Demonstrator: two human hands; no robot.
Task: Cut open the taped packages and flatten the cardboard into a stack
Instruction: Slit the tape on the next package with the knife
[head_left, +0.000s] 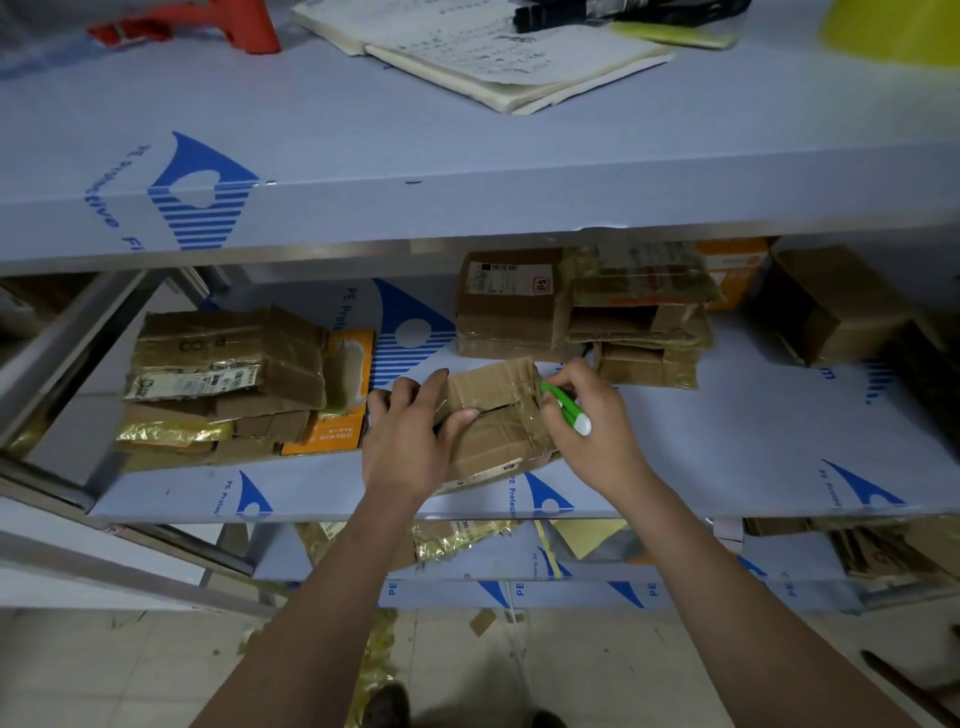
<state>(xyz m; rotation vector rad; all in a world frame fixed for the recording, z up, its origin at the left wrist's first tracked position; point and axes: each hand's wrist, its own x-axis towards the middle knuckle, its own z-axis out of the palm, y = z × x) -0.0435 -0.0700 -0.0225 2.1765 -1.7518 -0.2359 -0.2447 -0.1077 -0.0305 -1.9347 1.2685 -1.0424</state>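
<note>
On the middle shelf (727, 447), the left hand (405, 441) clamps its grip around the taped package (493, 415), pinning it so it cannot slide. The right hand (587, 421) grips a green-and-white cutter (566, 410) at the package's right end, apparently to slit the tape. Flattened cardboard (223, 374) is stacked to the left, and more packages (582, 312) wait behind.

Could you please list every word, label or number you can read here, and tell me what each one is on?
"PE Protective F...", cut off: blue print on the top shelf film.
"PE Prote...", cut off: film on the middle shelf.
Notebook: handwriting, too blurred to read.
Shipping label on the back package: too small to read.
Label on the flattened cardboard stack: blurred.
Orange box: print unreadable.
</note>
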